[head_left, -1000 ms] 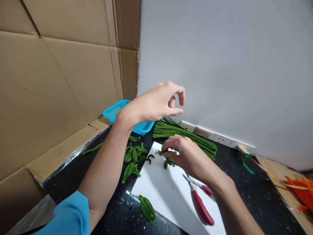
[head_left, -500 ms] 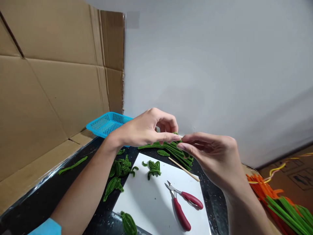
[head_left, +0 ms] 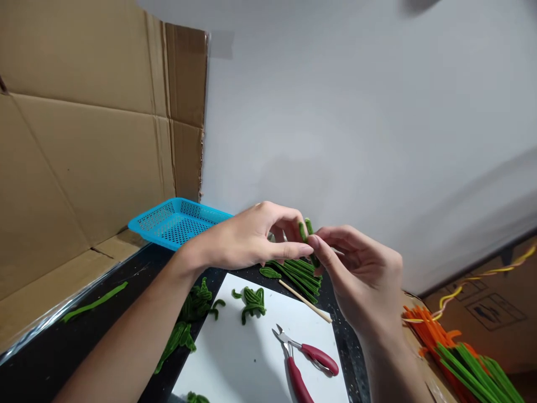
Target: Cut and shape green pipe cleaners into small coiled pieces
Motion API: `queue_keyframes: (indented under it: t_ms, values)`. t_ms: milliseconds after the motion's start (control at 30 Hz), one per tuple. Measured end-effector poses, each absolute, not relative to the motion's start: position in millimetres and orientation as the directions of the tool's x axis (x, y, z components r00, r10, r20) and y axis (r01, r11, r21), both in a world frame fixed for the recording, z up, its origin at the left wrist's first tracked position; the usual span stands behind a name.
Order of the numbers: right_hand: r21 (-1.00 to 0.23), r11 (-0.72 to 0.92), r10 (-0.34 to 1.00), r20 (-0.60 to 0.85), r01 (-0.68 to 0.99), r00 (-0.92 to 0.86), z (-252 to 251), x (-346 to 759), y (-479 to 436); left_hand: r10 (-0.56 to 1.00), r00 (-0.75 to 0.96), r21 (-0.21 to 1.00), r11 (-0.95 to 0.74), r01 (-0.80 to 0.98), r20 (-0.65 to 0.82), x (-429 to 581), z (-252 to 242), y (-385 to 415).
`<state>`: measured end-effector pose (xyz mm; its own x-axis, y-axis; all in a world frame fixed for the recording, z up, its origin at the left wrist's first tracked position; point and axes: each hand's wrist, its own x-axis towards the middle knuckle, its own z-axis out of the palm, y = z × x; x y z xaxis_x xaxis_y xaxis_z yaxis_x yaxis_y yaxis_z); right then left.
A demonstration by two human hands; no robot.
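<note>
Above the back edge of a white board (head_left: 235, 352), both hands meet at a bent piece of dark green pipe cleaner (head_left: 309, 228). The thumb and fingers of my left hand (head_left: 255, 238) close on it from the left. From the right, my right hand (head_left: 361, 268) pinches the same piece between thumb and fingertips. Part of it is hidden by the fingers. On the board below lie red-handled nippers (head_left: 319, 357), jaws apart, and a small cluster of green pipe-cleaner shapes (head_left: 254, 302). A thin wooden stick (head_left: 305, 301) crosses the board's right edge.
A blue perforated basket (head_left: 140, 225) stands at the back left by a cardboard wall (head_left: 92, 151). Looped green leaves (head_left: 180, 338) lie left of the board, straight green pipe cleaners (head_left: 300, 280) behind it. Orange (head_left: 423, 327) and bright green pipe cleaners (head_left: 474, 369) are at right.
The pipe-cleaner piece has turned, and its two upright ends now show above my fingertips. My view has shifted slightly, so the board and nippers appear further left and lower.
</note>
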<state>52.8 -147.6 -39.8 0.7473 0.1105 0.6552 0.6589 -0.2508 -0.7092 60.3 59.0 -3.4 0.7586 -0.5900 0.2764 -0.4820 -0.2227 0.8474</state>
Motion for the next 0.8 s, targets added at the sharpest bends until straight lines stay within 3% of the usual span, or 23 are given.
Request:
queue_keyframes:
  t_ms: [133, 333, 567, 800]
  values:
    - [-0.701, -0.252, -0.019, 0.692, 0.667, 0.721, -39, 50, -143, -0.562, 0.755, 0.88, -0.098, -0.465, 0.337, 61, -7, 47]
    - [-0.722, -0.169, -0.115, 0.691, 0.671, 0.714, -35, 51, -148, -0.514, 0.798, 0.88, -0.156, -0.449, 0.316, 64, -5, 53]
    - [-0.677, -0.184, -0.118, 0.735, 0.713, 0.667, -35, 44, -144, -0.492, 0.803, 0.915, -0.032, -0.403, 0.336, 60, -8, 46]
    - [-0.679, -0.242, -0.125, 0.731, 0.694, 0.671, -28, 40, -150, -0.516, 0.792, 0.918, -0.026, -0.396, 0.327, 59, -13, 33]
